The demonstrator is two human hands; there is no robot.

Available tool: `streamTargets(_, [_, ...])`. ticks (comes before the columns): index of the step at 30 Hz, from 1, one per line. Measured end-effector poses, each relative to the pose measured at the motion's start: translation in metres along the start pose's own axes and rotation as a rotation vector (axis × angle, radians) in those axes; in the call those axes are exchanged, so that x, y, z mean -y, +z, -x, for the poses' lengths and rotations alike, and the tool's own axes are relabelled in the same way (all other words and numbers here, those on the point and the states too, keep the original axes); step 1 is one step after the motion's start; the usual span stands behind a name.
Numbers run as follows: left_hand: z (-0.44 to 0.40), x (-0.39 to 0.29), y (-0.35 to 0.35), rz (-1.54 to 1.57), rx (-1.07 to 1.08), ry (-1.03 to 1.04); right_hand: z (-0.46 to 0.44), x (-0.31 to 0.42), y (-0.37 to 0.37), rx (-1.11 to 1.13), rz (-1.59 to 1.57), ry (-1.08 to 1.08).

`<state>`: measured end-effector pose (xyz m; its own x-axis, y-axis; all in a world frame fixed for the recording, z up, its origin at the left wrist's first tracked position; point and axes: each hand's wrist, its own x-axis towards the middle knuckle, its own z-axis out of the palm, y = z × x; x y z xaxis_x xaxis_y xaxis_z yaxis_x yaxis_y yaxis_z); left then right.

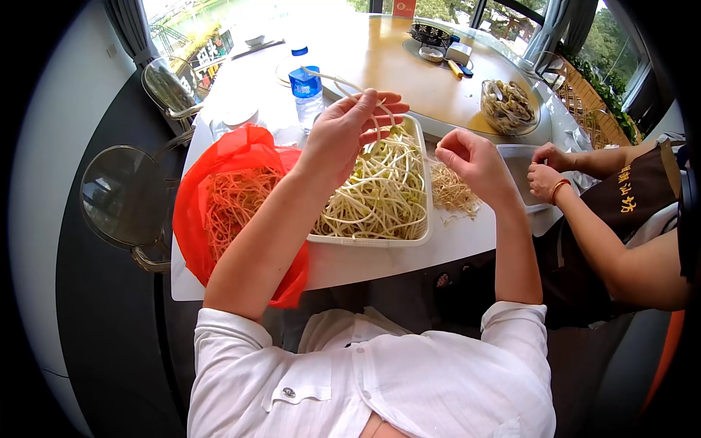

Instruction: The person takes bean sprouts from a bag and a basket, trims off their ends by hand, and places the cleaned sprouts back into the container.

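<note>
My left hand [352,124] is raised over a white plastic tub [365,241], its fingers curled around a few long bean sprouts [332,77]. Pale bean sprouts with greenish heads [380,197] fill the tub. My right hand [471,162] is closed in a pinch just right of the tub; whatever its fingertips hold is too small to make out. Below it lies a heap of thin, brownish root ends [453,191]. To the left, a red plastic bag [191,197] stands open with more sprouts, tinted red, inside; my left forearm passes in front of it.
A water bottle [307,95] stands behind the tub. At right, a co-worker's hands [549,171] are over a translucent container [517,155]. A clear bowl of brownish pieces [509,108] sits on the round turntable [387,55]. Chairs [124,193] stand on the left.
</note>
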<state>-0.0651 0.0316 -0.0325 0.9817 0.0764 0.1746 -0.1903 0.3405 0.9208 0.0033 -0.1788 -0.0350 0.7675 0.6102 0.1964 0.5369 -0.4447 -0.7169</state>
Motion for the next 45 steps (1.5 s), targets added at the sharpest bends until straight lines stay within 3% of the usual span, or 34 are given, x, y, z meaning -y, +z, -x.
streamTargets(1, [-0.004,0.005,0.009,-0.036,0.027,-0.023,0.003,-0.003,-0.002,-0.014,-0.003,0.012])
streamTargets(3, [-0.014,0.015,0.026,-0.058,0.106,-0.086,0.008,0.004,0.000,-0.389,-0.093,-0.252])
streamTargets(4, [-0.016,0.018,0.036,-0.059,0.127,-0.096,0.009,0.010,0.000,-0.472,0.004,-0.348])
streamTargets(10, [-0.023,0.027,0.063,-0.083,0.084,-0.247,0.002,-0.017,0.004,-0.698,0.385,-0.584])
streamTargets(14, [-0.022,0.025,0.062,-0.170,0.095,-0.226,0.008,-0.024,0.003,-0.661,0.294,-0.552])
streamTargets(17, [-0.024,0.016,0.054,-0.206,0.125,-0.197,0.011,-0.040,-0.007,-0.800,0.309,-0.405])
streamTargets(19, [-0.024,0.012,0.047,-0.229,0.110,-0.176,0.017,-0.064,-0.006,-0.786,0.217,-0.224])
streamTargets(20, [-0.023,0.011,0.044,-0.248,0.131,-0.153,0.018,-0.082,-0.001,-0.783,0.207,-0.237])
streamTargets(23, [-0.020,0.007,0.034,-0.267,0.190,-0.114,0.030,-0.140,0.019,-0.248,0.744,0.009])
streamTargets(25, [-0.018,0.006,0.031,-0.319,0.176,-0.109,0.037,-0.145,0.026,-0.450,0.719,-0.178])
streamTargets(26, [-0.016,0.003,0.029,-0.353,0.182,-0.073,0.036,-0.148,0.025,-0.441,0.715,-0.182])
streamTargets(31, [-0.018,-0.012,0.018,-0.404,0.174,-0.074,0.037,-0.133,0.021,-0.489,0.576,-0.015])
streamTargets(35, [-0.022,-0.014,0.003,-0.470,0.150,-0.078,0.038,-0.137,0.028,-0.459,0.562,-0.031])
streamTargets(38, [-0.032,-0.008,-0.010,-0.856,0.119,-0.097,0.040,-0.131,0.029,-0.451,0.493,0.024])
streamTargets(39, [-0.032,-0.007,-0.010,-0.850,0.129,-0.097,0.040,-0.130,0.030,-0.497,0.502,-0.009])
streamTargets(41, [-0.033,-0.007,-0.008,-1.640,0.071,0.083,0.042,-0.134,0.025,-0.546,0.520,-0.028])
streamTargets(45, [-0.029,0.008,-0.029,-1.570,0.245,0.086,0.038,-0.141,0.015,-0.574,0.492,-0.023])
